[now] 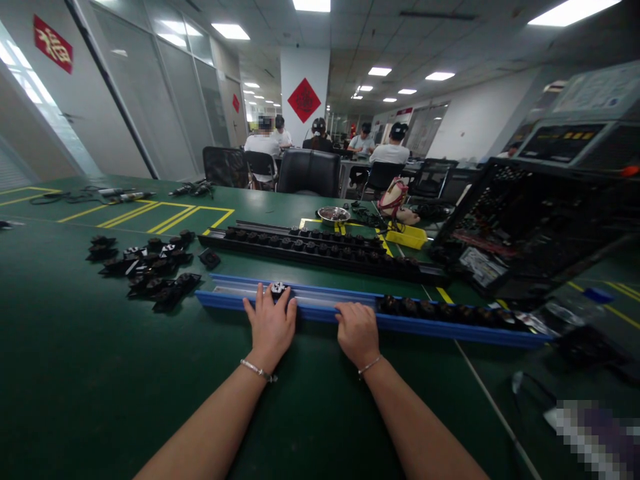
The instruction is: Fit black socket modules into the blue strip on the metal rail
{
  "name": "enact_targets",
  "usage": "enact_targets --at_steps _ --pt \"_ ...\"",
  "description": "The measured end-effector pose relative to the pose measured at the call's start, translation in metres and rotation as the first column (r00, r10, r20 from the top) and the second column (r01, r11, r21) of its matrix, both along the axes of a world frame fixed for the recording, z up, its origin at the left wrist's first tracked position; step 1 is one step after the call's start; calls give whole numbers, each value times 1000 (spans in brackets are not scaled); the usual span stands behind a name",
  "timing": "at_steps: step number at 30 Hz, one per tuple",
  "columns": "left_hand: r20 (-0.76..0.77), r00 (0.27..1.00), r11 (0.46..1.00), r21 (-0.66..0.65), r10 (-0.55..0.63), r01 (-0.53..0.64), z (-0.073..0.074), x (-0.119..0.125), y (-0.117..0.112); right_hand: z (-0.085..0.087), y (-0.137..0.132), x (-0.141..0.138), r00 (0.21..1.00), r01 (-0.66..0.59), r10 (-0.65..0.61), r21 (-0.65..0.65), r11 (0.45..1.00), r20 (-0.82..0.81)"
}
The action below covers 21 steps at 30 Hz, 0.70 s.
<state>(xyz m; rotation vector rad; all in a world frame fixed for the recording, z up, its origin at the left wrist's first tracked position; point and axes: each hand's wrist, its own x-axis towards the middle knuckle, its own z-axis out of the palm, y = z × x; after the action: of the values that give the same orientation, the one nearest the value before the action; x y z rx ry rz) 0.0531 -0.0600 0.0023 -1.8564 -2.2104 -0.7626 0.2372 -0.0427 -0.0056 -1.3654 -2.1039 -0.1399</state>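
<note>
A long blue channel rail lies across the green table in front of me. My left hand rests over its left part, fingers spread, with the fingertips at a small black-and-white part inside the channel. My right hand is closed over the near wall of the rail, right of its middle; its fingertips are partly hidden. A row of black parts fills the right end of the channel. Between my hands the pale channel floor shows.
Loose black parts are piled at the left. Behind the blue rail lie black rails with rows of parts. A metal dish, a yellow tray and an open computer case stand farther back. Several people sit beyond.
</note>
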Motion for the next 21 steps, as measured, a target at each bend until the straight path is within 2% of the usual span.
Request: enact_targets --at_steps 21 --pt "105 994 999 21 30 -33 -2 -8 5 0 1 1 1000 6 -6 8 1000 -7"
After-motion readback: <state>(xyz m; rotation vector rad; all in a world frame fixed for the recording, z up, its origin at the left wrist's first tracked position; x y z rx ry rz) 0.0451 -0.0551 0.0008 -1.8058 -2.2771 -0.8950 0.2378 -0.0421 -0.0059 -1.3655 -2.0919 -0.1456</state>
